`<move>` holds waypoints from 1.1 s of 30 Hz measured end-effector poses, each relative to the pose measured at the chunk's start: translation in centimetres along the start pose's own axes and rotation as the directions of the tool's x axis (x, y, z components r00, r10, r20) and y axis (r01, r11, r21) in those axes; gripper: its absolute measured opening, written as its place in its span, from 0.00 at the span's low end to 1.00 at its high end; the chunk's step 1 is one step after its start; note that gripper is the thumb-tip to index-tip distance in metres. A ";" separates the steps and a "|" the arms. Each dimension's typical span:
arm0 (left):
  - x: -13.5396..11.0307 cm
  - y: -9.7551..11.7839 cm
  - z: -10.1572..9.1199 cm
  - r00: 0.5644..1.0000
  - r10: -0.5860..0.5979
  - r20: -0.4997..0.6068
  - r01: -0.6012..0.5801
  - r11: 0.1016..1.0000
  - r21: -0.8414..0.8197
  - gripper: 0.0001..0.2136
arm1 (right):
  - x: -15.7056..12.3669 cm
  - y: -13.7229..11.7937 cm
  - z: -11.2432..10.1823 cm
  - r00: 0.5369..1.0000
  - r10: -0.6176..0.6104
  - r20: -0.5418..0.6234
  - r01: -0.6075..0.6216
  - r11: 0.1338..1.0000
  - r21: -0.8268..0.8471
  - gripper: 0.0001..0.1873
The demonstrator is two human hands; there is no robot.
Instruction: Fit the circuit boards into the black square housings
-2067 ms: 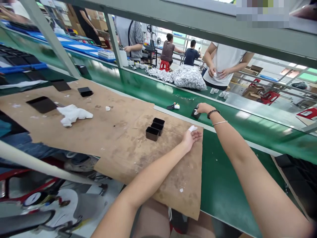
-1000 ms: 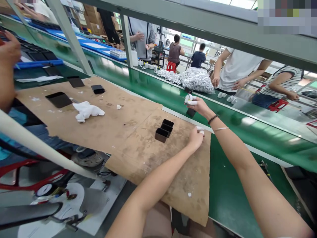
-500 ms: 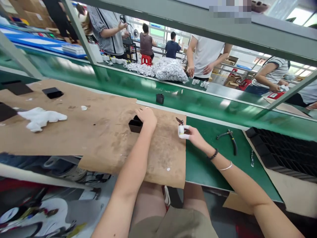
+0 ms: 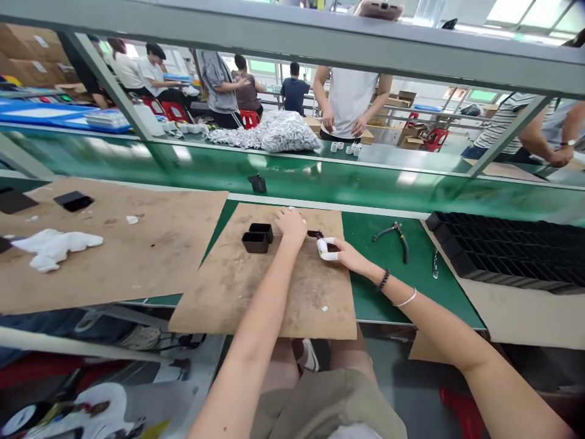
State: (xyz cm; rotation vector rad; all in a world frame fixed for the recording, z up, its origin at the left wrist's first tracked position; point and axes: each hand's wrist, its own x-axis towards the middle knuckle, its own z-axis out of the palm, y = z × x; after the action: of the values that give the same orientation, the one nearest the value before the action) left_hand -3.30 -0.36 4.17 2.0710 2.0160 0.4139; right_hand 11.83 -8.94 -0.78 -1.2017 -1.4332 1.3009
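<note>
My left hand (image 4: 290, 223) rests on a brown cardboard sheet (image 4: 256, 292), just right of two small black open boxes (image 4: 256, 237). Its fingers curl away from me and are hidden behind the back of the hand. My right hand (image 4: 343, 252) is beside it, with white finger cots on, and pinches a small white part with a dark end (image 4: 325, 247). A small dark piece (image 4: 315, 233) lies between the two hands.
Pliers (image 4: 395, 234) lie on the green mat, black trays (image 4: 503, 250) to the right. One black box (image 4: 258, 183) stands on the green conveyor. A white cloth (image 4: 50, 247) lies on the left cardboard. People work across the belt by a bag of white parts (image 4: 289, 134).
My right hand picked the white part off the conveyor and brought it down to the cardboard. My left hand moved from the black boxes towards it. The view swung right.
</note>
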 end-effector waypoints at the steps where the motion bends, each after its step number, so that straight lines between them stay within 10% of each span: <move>1: -0.5 1.0 0.3 0.998 0.049 0.030 -0.048 0.999 -0.010 0.24 | -0.8 0.0 -1.2 1.000 0.021 -0.023 -0.020 1.000 0.011 0.21; 9: -3.9 3.9 2.9 0.873 0.475 0.111 -0.420 0.848 -0.323 0.41 | -3.9 -1.1 -9.6 0.970 0.125 -0.210 -0.094 0.984 0.153 0.14; 13: -3.6 3.0 4.9 0.866 0.491 0.093 -0.274 0.623 -0.733 0.45 | -2.1 -1.3 -10.8 0.949 0.103 -0.297 0.005 0.940 0.343 0.11; 19: -2.3 2.3 6.1 0.773 0.611 0.171 -0.161 0.450 -0.878 0.39 | -0.3 -0.8 -8.8 0.940 0.023 -0.340 0.139 0.886 0.443 0.17; 26: -3.0 2.8 5.8 0.802 0.594 0.063 -0.310 0.504 -0.806 0.33 | -2.0 -0.4 -7.4 0.906 -0.122 -0.406 0.253 0.925 0.285 0.19; 33: -4.3 3.3 4.7 0.852 0.521 0.056 -0.470 0.807 -0.356 0.22 | -1.9 0.0 -8.1 0.938 0.123 -0.324 0.097 0.805 0.586 0.13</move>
State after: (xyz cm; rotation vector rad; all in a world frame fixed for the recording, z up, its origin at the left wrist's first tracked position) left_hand 1.40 -4.58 0.68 2.3004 1.1893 0.6131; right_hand 20.13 -9.24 0.15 -0.9404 -0.6723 1.3269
